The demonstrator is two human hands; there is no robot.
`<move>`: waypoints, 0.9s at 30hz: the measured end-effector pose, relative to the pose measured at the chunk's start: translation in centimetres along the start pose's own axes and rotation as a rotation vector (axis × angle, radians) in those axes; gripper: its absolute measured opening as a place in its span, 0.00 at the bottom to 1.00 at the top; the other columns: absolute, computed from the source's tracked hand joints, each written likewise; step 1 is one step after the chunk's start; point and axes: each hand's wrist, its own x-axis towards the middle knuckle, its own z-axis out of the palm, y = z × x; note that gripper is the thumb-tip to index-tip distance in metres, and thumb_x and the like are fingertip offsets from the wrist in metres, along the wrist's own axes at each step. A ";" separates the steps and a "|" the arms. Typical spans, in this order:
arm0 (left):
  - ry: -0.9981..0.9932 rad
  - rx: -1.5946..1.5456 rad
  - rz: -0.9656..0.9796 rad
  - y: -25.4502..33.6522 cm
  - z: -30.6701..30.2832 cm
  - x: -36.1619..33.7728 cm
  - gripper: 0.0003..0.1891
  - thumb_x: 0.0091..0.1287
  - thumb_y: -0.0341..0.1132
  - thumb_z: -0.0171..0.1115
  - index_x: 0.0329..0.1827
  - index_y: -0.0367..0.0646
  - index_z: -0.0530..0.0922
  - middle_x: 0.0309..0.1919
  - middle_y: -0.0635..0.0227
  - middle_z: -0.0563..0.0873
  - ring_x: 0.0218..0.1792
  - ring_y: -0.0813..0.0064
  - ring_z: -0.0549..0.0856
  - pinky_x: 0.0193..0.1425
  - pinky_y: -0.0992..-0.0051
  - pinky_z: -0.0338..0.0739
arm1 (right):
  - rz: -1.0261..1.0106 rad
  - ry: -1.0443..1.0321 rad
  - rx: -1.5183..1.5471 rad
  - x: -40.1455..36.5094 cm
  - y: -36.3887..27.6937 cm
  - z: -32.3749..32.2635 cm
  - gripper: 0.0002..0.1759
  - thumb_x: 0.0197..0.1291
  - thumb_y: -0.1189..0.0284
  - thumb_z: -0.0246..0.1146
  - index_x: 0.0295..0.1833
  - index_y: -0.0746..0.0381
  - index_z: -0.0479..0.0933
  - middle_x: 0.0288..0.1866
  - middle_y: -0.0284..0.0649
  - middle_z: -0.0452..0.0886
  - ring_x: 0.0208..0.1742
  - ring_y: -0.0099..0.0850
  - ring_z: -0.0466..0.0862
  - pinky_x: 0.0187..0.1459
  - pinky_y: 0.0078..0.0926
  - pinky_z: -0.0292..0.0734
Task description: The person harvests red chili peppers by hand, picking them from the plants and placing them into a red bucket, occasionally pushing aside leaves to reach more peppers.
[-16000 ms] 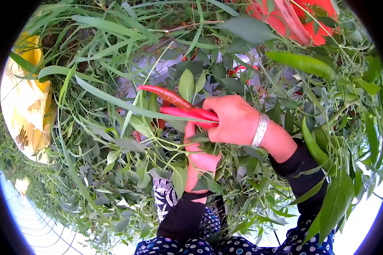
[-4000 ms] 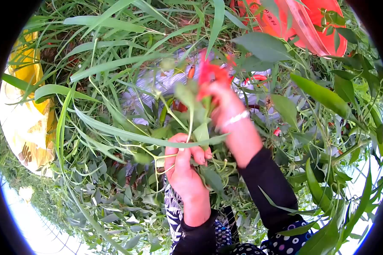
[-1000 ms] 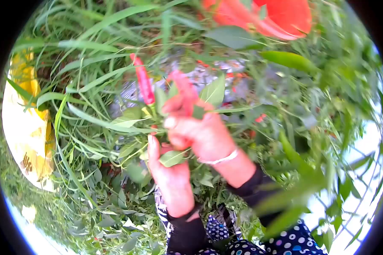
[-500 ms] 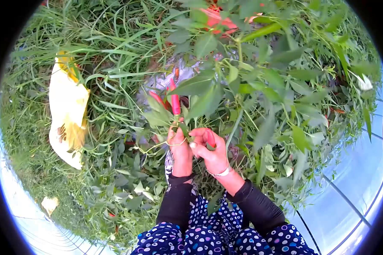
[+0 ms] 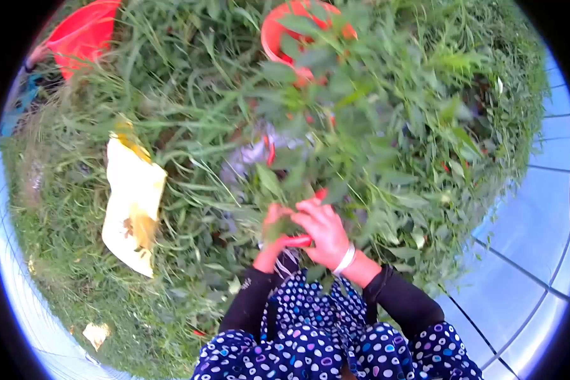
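Observation:
My right hand point(image 5: 326, 235) is closed, with a red chili pepper point(image 5: 299, 241) under its thumb side that stretches across to my left hand point(image 5: 272, 237). That left hand is curled beside it, its fingers blurred and partly behind a green leaf; I cannot tell what is in them. Just past the right fingertips shows another red pepper point(image 5: 321, 193). Leafy pepper plants point(image 5: 373, 164) surround both hands. Farther up, a red chili point(image 5: 271, 152) hangs among the leaves in front of pale ground sheeting point(image 5: 239, 163).
A red bucket point(image 5: 269, 38) stands among the plants at the top. Another red bucket point(image 5: 85, 38) is at upper left, with a person's hand point(image 5: 39, 54) at its edge. A pale yellow sack point(image 5: 130, 202) lies on the grass at left. Bluish plastic sheeting point(image 5: 519, 247) borders the right.
My view has shifted, bringing both buckets into fuller sight. My hands have come down from the upright red peppers. The pepper in my right hand now reaches toward the left one.

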 end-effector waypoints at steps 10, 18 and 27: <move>-0.231 -0.201 -0.315 8.4 -2.4 0.7 0.17 0.70 0.38 0.46 0.56 0.40 0.73 0.53 0.61 0.76 0.55 0.72 0.74 0.59 0.74 0.67 | 0.443 -0.276 -0.134 3.2 -0.3 3.5 0.26 0.48 0.66 0.62 0.54 0.59 0.66 0.34 0.47 0.81 0.38 0.46 0.82 0.41 0.49 0.73; -0.260 0.385 0.294 7.6 -3.0 2.2 0.11 0.54 0.28 0.57 0.41 0.42 0.79 0.39 0.54 0.81 0.42 0.54 0.79 0.55 0.62 0.69 | 0.843 -0.077 0.148 3.0 1.2 4.5 0.21 0.48 0.65 0.64 0.46 0.63 0.68 0.33 0.56 0.79 0.38 0.51 0.80 0.41 0.43 0.75; -0.156 0.496 0.446 9.0 -1.4 2.8 0.10 0.55 0.32 0.54 0.38 0.46 0.80 0.38 0.52 0.81 0.43 0.54 0.79 0.47 0.64 0.71 | 0.862 0.015 0.348 2.2 1.7 3.0 0.24 0.45 0.73 0.61 0.50 0.65 0.67 0.34 0.57 0.79 0.38 0.53 0.80 0.42 0.41 0.75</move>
